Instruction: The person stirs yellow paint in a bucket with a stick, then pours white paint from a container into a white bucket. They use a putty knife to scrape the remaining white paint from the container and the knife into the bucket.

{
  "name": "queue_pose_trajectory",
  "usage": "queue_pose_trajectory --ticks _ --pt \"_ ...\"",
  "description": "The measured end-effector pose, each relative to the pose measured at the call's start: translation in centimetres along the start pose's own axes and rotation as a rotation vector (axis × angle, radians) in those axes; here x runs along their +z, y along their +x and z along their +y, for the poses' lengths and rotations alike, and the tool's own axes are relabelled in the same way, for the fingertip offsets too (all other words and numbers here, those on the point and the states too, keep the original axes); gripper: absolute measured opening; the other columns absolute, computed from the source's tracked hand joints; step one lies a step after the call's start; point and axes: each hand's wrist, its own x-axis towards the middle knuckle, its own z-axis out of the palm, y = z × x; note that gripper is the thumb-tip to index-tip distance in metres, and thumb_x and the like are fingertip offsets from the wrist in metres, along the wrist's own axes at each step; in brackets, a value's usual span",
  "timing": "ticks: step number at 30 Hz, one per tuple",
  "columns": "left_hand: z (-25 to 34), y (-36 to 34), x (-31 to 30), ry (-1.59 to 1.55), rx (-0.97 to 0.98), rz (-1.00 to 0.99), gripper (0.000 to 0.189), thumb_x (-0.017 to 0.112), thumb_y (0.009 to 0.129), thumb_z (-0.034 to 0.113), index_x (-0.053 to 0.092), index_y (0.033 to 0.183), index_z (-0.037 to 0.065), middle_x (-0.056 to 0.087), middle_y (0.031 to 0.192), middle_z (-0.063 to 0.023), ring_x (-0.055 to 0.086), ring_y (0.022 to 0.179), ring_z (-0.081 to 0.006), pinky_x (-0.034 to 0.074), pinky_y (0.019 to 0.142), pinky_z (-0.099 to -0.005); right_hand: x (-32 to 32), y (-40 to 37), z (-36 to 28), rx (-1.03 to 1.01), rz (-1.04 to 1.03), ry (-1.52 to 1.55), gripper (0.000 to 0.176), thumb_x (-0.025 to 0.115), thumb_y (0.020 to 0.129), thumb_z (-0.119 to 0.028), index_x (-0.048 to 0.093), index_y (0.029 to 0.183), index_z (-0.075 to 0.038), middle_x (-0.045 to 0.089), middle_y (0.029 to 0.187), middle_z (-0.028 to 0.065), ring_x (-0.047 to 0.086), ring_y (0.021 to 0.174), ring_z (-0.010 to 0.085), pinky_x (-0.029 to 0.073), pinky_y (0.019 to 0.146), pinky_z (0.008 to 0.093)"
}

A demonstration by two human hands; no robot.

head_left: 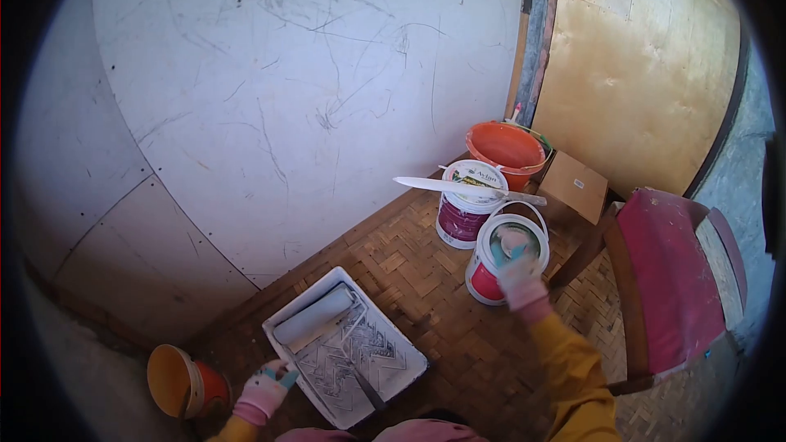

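My left hand, in a white and pink glove with teal fingertips, is at the left rim of a white paint tray, its fingers curled at the edge. A paint roller lies in the tray, its pale sleeve at the far end and its handle toward me. Over the near side of an opened paint bucket is my right hand, gloved alike and smeared by motion, so I cannot tell what it holds. Pale paint shows inside that bucket, and its wire handle stands up behind.
A lidded paint bucket carries a long white blade-like tool. Behind stand an orange basin and a cardboard box. A red-backed chair is at right, an orange pot at lower left. The scribbled wall rises ahead.
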Motion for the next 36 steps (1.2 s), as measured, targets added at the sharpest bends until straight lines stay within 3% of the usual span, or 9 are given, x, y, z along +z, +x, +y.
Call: queue_pose_trajectory --ticks 1,3,7,12,16,21,26,30,36 --pt "1.7 0.8 -0.5 0.012 0.072 0.0 0.046 0.055 0.078 0.042 0.052 0.11 0.009 0.059 0.098 -0.0127 0.056 0.092 -0.0284 0.043 0.08 -0.0354 -4.2 1.7 1.2 -0.099 0.112 -0.136 0.022 0.048 0.078 -0.011 0.058 0.097 -0.008 0.058 0.092 0.0142 0.057 0.082 0.0289 0.045 0.074 0.0375" --pt "6.1 2.5 -1.5 0.05 0.152 -0.015 0.045 0.052 0.08 0.043 0.052 0.111 0.01 0.058 0.1 -0.014 0.055 0.094 -0.0292 0.042 0.082 -0.0351 -3.0 6.9 3.6 0.071 0.652 0.608 0.022 0.054 0.077 -0.015 0.058 0.097 -0.007 0.058 0.091 0.0131 0.055 0.086 0.0299 0.044 0.078 0.0377" --pt "15.1 7.4 -0.6 -0.005 0.23 -0.15 0.047 0.048 0.082 0.047 0.052 0.113 0.012 0.056 0.106 -0.0157 0.053 0.1 -0.0297 0.04 0.087 -0.034 1.9 11.8 8.1 0.15 0.702 0.515 0.027 0.059 0.076 -0.019 0.057 0.099 -0.006 0.059 0.092 0.014 0.054 0.089 0.0307 0.043 0.08 0.0388" --pt "23.2 13.3 4.8 -0.119 0.399 -0.075 0.038 0.05 0.083 0.039 0.055 0.109 0.011 0.057 0.105 -0.0146 0.053 0.101 -0.0299 0.04 0.087 -0.0329 0.5 14.7 9.2 0.16 -0.164 0.609 0.032 0.058 0.08 -0.027 0.056 0.107 -0.011 0.056 0.107 0.0133 0.051 0.101 0.0292 0.04 0.086 0.0364" --pt "27.7 18.1 9.1 -0.41 0.307 -0.241 0.039 0.051 0.083 0.037 0.054 0.109 0.008 0.059 0.102 -0.0137 0.057 0.092 -0.0261 0.043 0.081 -0.0321 0.3 16.5 9.4 0.063 -0.393 0.621 0.038 0.059 0.077 -0.037 0.056 0.109 -0.016 0.055 0.109 0.0129 0.052 0.101 0.0286 0.041 0.085 0.0373" --pt "33.1 22.1 10.8 -1.049 0.13 -0.302 0.05 0.052 0.083 0.04 0.048 0.115 0.002 0.06 0.095 -0.0109 0.059 0.073 -0.0151 0.046 0.066 -0.0259 2.1 17.0 9.9 0.029 -0.403 0.589 0.04 0.061 0.076 -0.036 0.055 0.111 -0.018 0.055 0.106 0.0143 0.053 0.099 0.0301 0.042 0.084 0.0381" --pt "37.1 24.4 10.9 -0.992 0.109 -0.215 0.055 0.054 0.082 0.039 0.044 0.119 0.0 0.06 0.097 -0.011 0.059 0.077 -0.0169 0.046 0.069 -0.0274 2.6 17.1 10.3 -0.05 -0.303 0.432 0.039 0.059 0.076 -0.039 0.054 0.102 -0.011 0.053 0.101 0.0182 0.054 0.094 0.0333 0.042 0.083 0.0396" --pt "39.1 27.2 12.0 -0.935 0.128 -0.067 0.056 0.055 0.08 0.039 0.045 0.116 -0.003 0.059 0.098 -0.0145 0.059 0.085 -0.023 0.044 0.076 -0.0308 2.5 18.4 10.0 0.094 -0.314 0.411 0.05 0.05 0.077 -0.052 0.051 0.099 -0.006 0.053 0.101 0.019 0.054 0.096 0.0321 0.042 0.082 0.04" --pt "40.0 28.4 10.8 -0.675 0.149 0.144 0.048 0.058 0.078 0.038 0.049 0.104 -0.001 0.059 0.096 -0.0202 0.058 0.09 -0.0291 0.043 0.079 -0.033 5.7 21.1 9.0 0.207 -0.342 0.524 0.054 0.055 0.073 -0.053 0.052 0.1 -0.006 0.054 0.107 0.0185 0.054 0.098 0.0312 0.043 0.082 0.0382"
